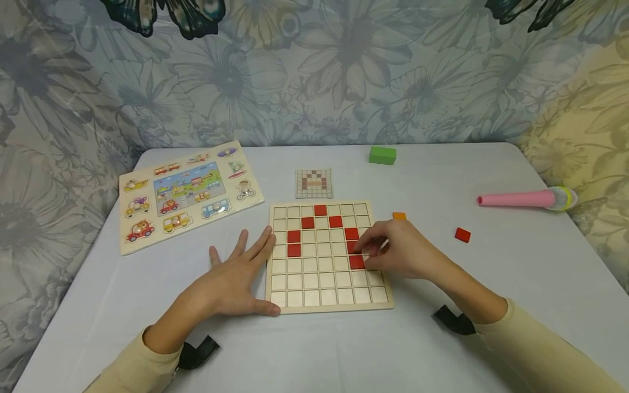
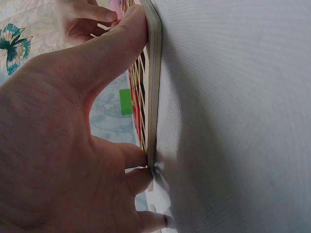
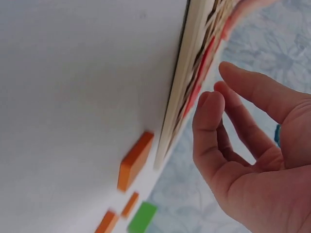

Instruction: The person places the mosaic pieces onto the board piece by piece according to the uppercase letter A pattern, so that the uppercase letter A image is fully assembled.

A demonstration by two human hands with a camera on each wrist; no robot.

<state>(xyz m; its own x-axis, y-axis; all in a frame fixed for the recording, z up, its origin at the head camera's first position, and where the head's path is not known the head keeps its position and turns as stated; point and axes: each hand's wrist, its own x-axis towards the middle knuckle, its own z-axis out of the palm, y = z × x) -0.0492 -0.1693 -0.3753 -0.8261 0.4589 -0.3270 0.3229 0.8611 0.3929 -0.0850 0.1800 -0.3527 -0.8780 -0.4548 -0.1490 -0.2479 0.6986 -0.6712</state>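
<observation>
A wooden grid board [image 1: 316, 311] lies flat, with several red tiles [image 1: 294, 250] set in its cells in an arch shape. My left hand [image 1: 231, 286] is spread at its left side, thumb at the near corner and fingertips along the edge. In the left wrist view, that thumb rests over the board's rim [image 2: 154, 73]. At the right side, my right hand [image 1: 400, 251] is bent over the red tiles, fingertips right at a red tile [image 1: 357, 262]. The right wrist view shows its thumb and fingers slightly apart, with nothing between them.
Beyond the board lies a small pattern card [image 1: 313, 184]. A vehicle picture puzzle [image 1: 191, 196] is at the back left, a green block [image 1: 382, 155] at the back. Rightward are an orange block [image 1: 399, 216], a loose red tile [image 1: 462, 235] and a pink toy microphone [image 1: 521, 198].
</observation>
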